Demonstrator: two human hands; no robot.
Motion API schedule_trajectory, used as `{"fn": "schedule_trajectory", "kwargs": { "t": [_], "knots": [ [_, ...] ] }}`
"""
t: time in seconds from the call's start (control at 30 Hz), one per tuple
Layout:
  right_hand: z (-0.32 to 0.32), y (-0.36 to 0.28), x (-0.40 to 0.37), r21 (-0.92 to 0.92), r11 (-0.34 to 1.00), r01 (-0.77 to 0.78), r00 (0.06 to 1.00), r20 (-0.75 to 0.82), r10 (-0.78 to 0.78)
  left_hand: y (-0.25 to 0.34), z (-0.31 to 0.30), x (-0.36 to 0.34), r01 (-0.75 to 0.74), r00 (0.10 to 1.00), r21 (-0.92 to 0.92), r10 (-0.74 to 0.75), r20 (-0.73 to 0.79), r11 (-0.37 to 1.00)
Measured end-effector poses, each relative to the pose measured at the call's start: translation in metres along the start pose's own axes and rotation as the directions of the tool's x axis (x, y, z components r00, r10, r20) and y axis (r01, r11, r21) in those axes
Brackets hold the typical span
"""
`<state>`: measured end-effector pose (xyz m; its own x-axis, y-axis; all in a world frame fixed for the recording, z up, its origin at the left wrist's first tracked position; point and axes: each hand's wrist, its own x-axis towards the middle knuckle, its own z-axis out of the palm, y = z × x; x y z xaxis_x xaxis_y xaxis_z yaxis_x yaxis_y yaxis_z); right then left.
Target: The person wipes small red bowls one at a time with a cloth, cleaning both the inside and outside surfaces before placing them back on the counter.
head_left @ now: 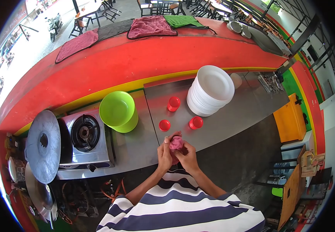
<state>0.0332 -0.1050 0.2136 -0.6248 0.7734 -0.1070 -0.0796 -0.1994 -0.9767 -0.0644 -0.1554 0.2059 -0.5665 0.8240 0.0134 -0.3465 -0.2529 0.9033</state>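
A bunched pink cloth (pixel 176 143) is held between both hands at the counter's front edge, close to the body. My left hand (pixel 164 155) grips it from the left, thumb up. From the right, my right hand (pixel 188 157) pinches its lower part with curled fingers. Whether anything is wrapped inside the cloth cannot be seen. Just beyond the hands stand three small red cups: one (pixel 164 125) nearest my left hand, one (pixel 195 122) to the right, and one (pixel 173 104) farther back.
On the steel counter (pixel 152 145), stacked white plates (pixel 210 91) stand at the back right and stacked green bowls (pixel 119 112) left of the cups. A gas stove (pixel 86 135) and a large metal lid (pixel 43 147) are at far left. Cutlery (pixel 271 83) lies far right.
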Motion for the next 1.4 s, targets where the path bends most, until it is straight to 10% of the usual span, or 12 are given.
{"fn": "schedule_trajectory", "kwargs": {
  "t": [0.33, 0.57, 0.67, 0.8, 0.97, 1.13, 1.27, 1.4],
  "knots": [
    [-0.049, -0.020, 0.003, -0.251, 0.958, -0.139, 0.956, 0.218, 0.196, 0.004, 0.030, -0.008, -0.371, 0.928, 0.379, 0.323, 0.184, 0.848],
    [-0.124, -0.032, 0.000, 0.506, 0.653, -0.563, 0.805, 0.514, 0.296, 0.005, 0.086, -0.002, -0.307, 0.916, 0.160, 0.246, 0.317, 0.938],
    [-0.145, -0.032, -0.014, 0.682, 0.605, -0.411, 0.899, 0.414, 0.143, -0.004, 0.119, -0.005, -0.153, 0.978, 0.064, 0.142, 0.155, 0.986],
    [-0.176, -0.026, -0.030, 0.103, 0.993, -0.059, 0.925, 0.379, 0.016, -0.040, 0.140, -0.015, -0.079, 0.997, 0.092, 0.081, -0.015, 0.993],
    [-0.188, -0.041, -0.035, -0.251, 0.838, 0.484, 0.794, 0.528, -0.301, -0.049, 0.162, -0.035, -0.130, 0.973, 0.245, 0.171, -0.154, 0.961],
    [-0.219, -0.045, -0.036, 0.039, 0.998, -0.052, 0.830, 0.557, 0.022, -0.057, 0.178, -0.047, -0.160, 0.986, 0.264, 0.165, 0.004, 0.951],
    [-0.228, -0.045, -0.038, 0.512, 0.736, -0.443, 0.837, 0.530, 0.135, -0.046, 0.207, -0.051, -0.195, 0.967, 0.193, 0.222, -0.128, 0.962],
    [-0.240, -0.050, -0.046, 0.202, 0.967, -0.154, 0.828, 0.560, 0.015, -0.051, 0.220, -0.054, -0.206, 0.936, 0.234, 0.261, -0.235, 0.950]
  ]
}}
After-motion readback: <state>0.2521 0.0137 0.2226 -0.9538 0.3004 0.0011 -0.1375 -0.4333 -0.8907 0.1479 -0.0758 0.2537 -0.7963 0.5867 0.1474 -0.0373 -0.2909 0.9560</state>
